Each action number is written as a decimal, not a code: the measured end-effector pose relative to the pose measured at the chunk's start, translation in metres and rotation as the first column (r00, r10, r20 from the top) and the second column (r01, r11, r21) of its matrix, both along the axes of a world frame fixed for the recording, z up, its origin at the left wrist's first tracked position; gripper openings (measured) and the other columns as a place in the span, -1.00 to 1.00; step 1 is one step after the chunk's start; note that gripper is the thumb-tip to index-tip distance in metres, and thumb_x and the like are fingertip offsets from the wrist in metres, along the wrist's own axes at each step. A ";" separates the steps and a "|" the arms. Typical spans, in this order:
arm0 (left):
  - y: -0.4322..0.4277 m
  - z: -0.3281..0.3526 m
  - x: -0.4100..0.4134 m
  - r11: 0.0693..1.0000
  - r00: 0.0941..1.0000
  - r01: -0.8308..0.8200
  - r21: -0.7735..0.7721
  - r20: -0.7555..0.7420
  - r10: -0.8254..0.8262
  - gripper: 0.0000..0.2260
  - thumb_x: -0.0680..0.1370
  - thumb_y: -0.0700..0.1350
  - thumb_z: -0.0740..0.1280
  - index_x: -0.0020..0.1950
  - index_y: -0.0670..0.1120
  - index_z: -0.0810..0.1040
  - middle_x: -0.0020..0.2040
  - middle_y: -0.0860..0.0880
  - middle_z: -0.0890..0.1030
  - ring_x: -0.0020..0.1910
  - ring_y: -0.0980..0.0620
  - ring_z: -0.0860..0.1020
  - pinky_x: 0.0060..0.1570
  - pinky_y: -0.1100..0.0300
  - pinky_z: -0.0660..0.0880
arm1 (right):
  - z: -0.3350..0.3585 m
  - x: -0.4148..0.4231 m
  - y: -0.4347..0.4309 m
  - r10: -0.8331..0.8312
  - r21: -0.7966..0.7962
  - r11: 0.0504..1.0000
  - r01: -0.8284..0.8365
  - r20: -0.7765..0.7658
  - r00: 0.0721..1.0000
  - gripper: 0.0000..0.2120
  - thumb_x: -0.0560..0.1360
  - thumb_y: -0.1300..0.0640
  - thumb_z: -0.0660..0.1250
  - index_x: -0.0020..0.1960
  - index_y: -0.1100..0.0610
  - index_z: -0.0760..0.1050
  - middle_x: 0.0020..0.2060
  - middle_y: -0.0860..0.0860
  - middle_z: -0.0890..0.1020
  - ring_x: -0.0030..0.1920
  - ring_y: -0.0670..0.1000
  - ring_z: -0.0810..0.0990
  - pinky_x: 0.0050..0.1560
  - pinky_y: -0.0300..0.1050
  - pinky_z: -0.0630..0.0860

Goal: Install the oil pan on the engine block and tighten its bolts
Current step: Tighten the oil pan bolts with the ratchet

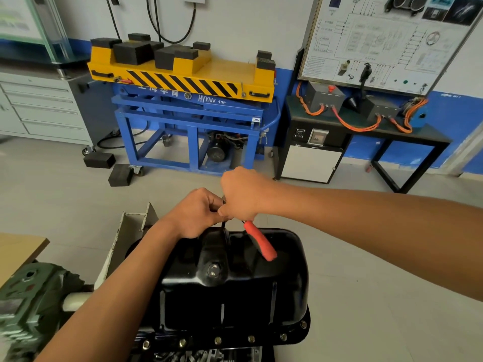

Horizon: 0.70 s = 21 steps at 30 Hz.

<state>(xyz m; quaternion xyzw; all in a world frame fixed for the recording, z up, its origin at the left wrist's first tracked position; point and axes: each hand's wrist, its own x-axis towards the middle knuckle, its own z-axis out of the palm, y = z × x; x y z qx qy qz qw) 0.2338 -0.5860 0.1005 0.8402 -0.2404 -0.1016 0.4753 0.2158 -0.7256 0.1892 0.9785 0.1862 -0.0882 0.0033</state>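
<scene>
- The right hand [244, 194] is a closed fist round the upper end of a tool [260, 241]; the tool's red handle slants out below the fist toward 5 o'clock.
- The left hand [198, 212] touches the right at its 8 o'clock side, fingers curled, pinching the tool's dark stem. What lies under the fingertips is hidden.
- Both hands hang over the 12 o'clock edge of the pan [235, 291].
- The pan is black and sits mouth down at 6 o'clock in the view, so its inside is out of sight. A plug [214, 269] shows on its upper face.
- Brass-coloured bolts [217, 340] stand in a row along the pan's 6 o'clock flange, with blurred metal of the block [203, 356] just under them.
- A green stand [31, 296] sits at the pan's 9 o'clock.
- On the grey tiled floor [366, 257], at 12 o'clock, stands a blue lift [183, 121]; its yellow deck carries black blocks [133, 52]. Two more blocks [99, 160] lie on the floor at its 8 o'clock.
- A grey cabinet [39, 108] with shut drawers stands at 10 o'clock.
- At 2 o'clock a black counter [326, 118] holds black boxes joined by orange cables [358, 125], under a wiring board [386, 40] on the wall.
</scene>
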 end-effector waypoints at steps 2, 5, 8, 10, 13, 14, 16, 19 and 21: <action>0.001 0.000 0.001 1.000 1.000 -0.019 0.019 0.012 0.019 -0.65 0.52 -0.21 0.49 -0.43 -0.21 0.50 -0.48 0.09 0.25 -0.44 0.13 0.16 -0.40 0.23 0.15 | 0.003 0.005 0.002 -0.070 0.078 0.994 0.080 -0.118 0.991 -0.70 0.50 0.07 0.40 -0.35 0.18 0.50 -0.55 0.06 0.60 -0.48 0.04 0.63 -0.48 -0.19 0.48; 0.001 -0.002 0.002 1.000 1.000 -0.021 0.014 0.000 0.021 -0.71 0.53 -0.19 0.49 -0.37 -0.23 0.58 -0.49 0.09 0.29 -0.43 0.11 0.19 -0.39 0.24 0.19 | 0.006 0.010 0.001 -0.034 0.052 0.998 0.043 -0.166 0.986 -0.64 0.53 0.04 0.39 -0.38 0.17 0.49 -0.61 0.02 0.54 -0.55 -0.01 0.54 -0.55 -0.27 0.41; 0.001 -0.005 0.003 1.000 1.000 -0.003 -0.014 -0.029 0.002 -0.65 0.54 -0.20 0.48 -0.40 -0.25 0.50 -0.46 0.00 0.28 -0.42 0.07 0.19 -0.36 0.21 0.19 | 0.009 0.010 -0.004 0.176 -0.158 0.972 -0.175 -0.006 0.984 -0.65 0.51 0.06 0.45 -0.37 0.12 0.42 -0.47 0.00 0.44 -0.49 -0.02 0.40 -0.50 -0.17 0.33; 0.001 -0.006 0.004 0.999 0.999 0.018 -0.028 -0.037 -0.019 -0.65 0.55 -0.21 0.46 -0.36 -0.32 0.48 -0.42 -0.13 0.27 -0.38 0.01 0.21 -0.33 0.18 0.19 | 0.013 0.008 -0.005 0.339 -0.331 0.896 -0.297 0.075 0.938 -0.79 0.52 0.21 0.37 -0.27 0.12 0.45 -0.39 0.01 0.39 -0.42 0.01 0.38 -0.37 -0.10 0.42; 0.002 -0.007 0.006 0.999 0.999 0.008 -0.045 -0.048 -0.010 -0.69 0.55 -0.21 0.46 -0.22 -0.44 0.52 -0.36 -0.22 0.41 -0.30 -0.04 0.29 -0.21 0.13 0.28 | 0.014 0.007 -0.002 0.565 -0.471 0.762 -0.445 0.146 0.812 -0.72 0.53 0.31 0.21 -0.32 0.08 0.34 -0.43 -0.02 0.32 -0.36 0.03 0.34 -0.08 -0.01 0.48; 0.002 -0.007 0.007 0.999 0.999 0.006 -0.047 -0.050 -0.008 -0.68 0.55 -0.20 0.46 -0.20 -0.46 0.52 -0.34 -0.20 0.42 -0.29 -0.05 0.29 -0.21 0.12 0.29 | 0.013 0.007 -0.003 0.608 -0.484 0.736 -0.474 0.162 0.778 -0.70 0.53 0.31 0.21 -0.33 0.07 0.32 -0.44 -0.03 0.31 -0.36 0.02 0.33 -0.02 0.00 0.46; 0.002 -0.006 0.006 0.999 0.999 0.001 -0.038 -0.041 -0.003 -0.67 0.55 -0.20 0.46 -0.28 -0.41 0.51 -0.37 -0.14 0.38 -0.33 -0.03 0.28 -0.25 0.16 0.28 | 0.010 0.010 -0.007 0.620 -0.497 0.727 -0.474 0.178 0.764 -0.78 0.52 0.32 0.22 -0.24 0.08 0.44 -0.44 -0.03 0.30 -0.38 0.03 0.31 -0.05 -0.03 0.45; 0.000 -0.005 0.004 0.999 0.999 -0.009 -0.036 -0.034 0.008 -0.71 0.55 -0.20 0.47 -0.38 -0.19 0.58 -0.42 -0.07 0.37 -0.37 0.04 0.28 -0.30 0.20 0.28 | 0.009 0.014 -0.014 0.545 -0.473 0.776 -0.417 0.171 0.821 -0.85 0.51 0.32 0.26 -0.16 0.11 0.47 -0.42 -0.02 0.28 -0.38 0.06 0.36 -0.35 -0.10 0.31; -0.001 -0.004 0.003 0.999 0.999 -0.007 -0.031 -0.038 0.005 -0.80 0.55 -0.20 0.46 -0.27 -0.22 0.66 -0.38 -0.08 0.42 -0.34 0.02 0.30 -0.26 0.17 0.30 | 0.011 0.014 -0.016 0.487 -0.406 0.828 -0.386 0.183 0.854 -0.70 0.50 0.28 0.33 -0.31 0.11 0.28 -0.40 0.01 0.29 -0.41 0.04 0.35 -0.45 -0.13 0.21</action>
